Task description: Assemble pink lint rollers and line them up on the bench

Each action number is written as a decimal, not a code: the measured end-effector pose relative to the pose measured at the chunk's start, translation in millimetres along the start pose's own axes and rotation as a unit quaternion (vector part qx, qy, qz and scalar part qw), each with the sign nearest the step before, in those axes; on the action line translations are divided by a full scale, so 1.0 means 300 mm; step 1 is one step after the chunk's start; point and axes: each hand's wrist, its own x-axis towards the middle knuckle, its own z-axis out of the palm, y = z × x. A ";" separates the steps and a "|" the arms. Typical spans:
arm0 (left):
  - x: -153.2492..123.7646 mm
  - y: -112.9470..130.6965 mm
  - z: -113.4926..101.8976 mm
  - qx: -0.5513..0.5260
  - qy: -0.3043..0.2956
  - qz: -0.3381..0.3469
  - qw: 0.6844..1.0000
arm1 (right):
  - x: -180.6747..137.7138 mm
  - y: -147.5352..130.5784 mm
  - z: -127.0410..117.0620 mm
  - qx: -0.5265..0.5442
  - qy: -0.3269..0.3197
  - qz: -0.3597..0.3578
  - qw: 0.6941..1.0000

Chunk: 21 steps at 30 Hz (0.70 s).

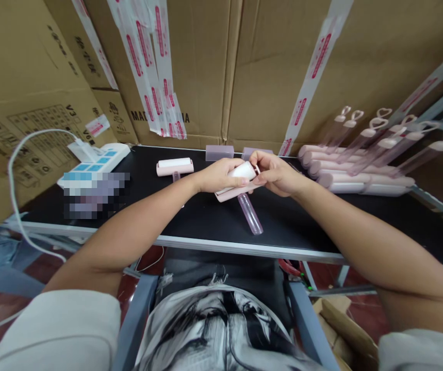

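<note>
Over the middle of the black tabletop, my left hand (pixel 221 176) is closed round the white roll of a pink lint roller (pixel 250 214). Its see-through pink handle points down toward the table's front edge. At the roll's right end, my right hand (pixel 277 173) pinches the pink end piece of the same roller, thumb and fingers closed. Part of the roller's pink cover is hidden by both hands. Left of my hands lies a second lint roller (pixel 175 166), its handle partly behind my left forearm.
Several finished-looking lint rollers (pixel 364 183) with heart-shaped handle ends are piled at the right. Two lilac blocks (pixel 219 153) stand at the back against cardboard (pixel 198 67). A white power strip (pixel 116 152) with a cable sits at the left, beside a blurred-out patch.
</note>
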 end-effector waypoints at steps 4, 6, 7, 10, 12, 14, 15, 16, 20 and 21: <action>0.009 -0.031 0.049 0.004 0.080 -0.013 0.997 | 0.018 0.023 -0.019 0.007 0.002 0.016 1.000; 0.011 -0.031 0.059 -0.046 0.100 -0.032 0.993 | 0.021 0.030 -0.024 0.017 0.007 0.015 1.000; 0.012 -0.027 0.057 -0.095 0.110 -0.043 0.989 | 0.021 0.034 -0.024 0.028 0.012 0.009 1.000; 0.016 -0.008 0.030 -0.255 0.163 -0.060 0.951 | 0.028 0.054 -0.019 0.031 0.049 -0.008 0.998; 0.020 0.000 0.008 -0.298 0.206 -0.058 0.930 | 0.039 0.076 -0.016 -0.020 0.088 0.005 0.996; 0.025 -0.004 -0.008 -0.304 0.240 -0.065 0.920 | 0.054 0.099 -0.017 -0.095 0.123 0.026 0.987; 0.027 -0.011 -0.013 -0.300 0.251 -0.079 0.917 | 0.061 0.109 -0.019 -0.135 0.135 0.034 0.981; 0.029 -0.021 -0.015 -0.293 0.258 -0.094 0.916 | 0.067 0.118 -0.022 -0.176 0.143 0.037 0.973; 0.027 -0.071 -0.024 -0.217 0.234 -0.109 0.941 | 0.070 0.131 -0.038 -0.347 0.144 -0.005 0.927; 0.024 -0.083 -0.027 -0.192 0.221 -0.094 0.951 | 0.067 0.132 -0.042 -0.386 0.139 -0.024 0.912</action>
